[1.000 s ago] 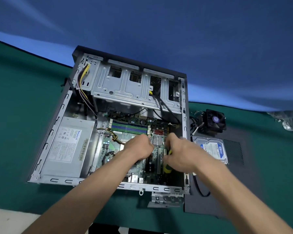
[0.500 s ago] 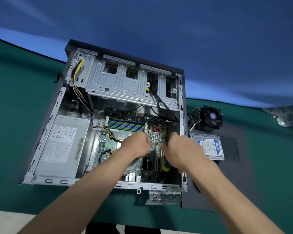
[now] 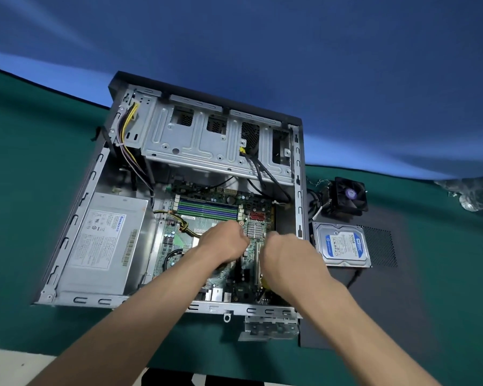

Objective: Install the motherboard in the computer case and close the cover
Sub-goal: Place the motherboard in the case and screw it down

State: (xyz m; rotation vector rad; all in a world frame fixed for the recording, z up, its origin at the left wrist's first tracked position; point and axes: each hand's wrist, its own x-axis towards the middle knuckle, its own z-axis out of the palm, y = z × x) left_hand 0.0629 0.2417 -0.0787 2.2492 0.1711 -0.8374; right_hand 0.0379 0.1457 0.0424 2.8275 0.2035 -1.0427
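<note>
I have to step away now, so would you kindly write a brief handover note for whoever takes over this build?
Left hand: fingers curled, over the middle of the motherboard; what it holds is hidden.
Right hand: grip closed on a yellow-handled screwdriver, working near the heatsink.
Motherboard lies inside the open computer case, beside the power supply.
Cover lies flat to the right of the case, with the hard drive and fan on it.
Done: board seated.
Left: finish fastening, then close the cover.

Fingertips of both hands point(image 3: 262, 246) hidden.
</note>
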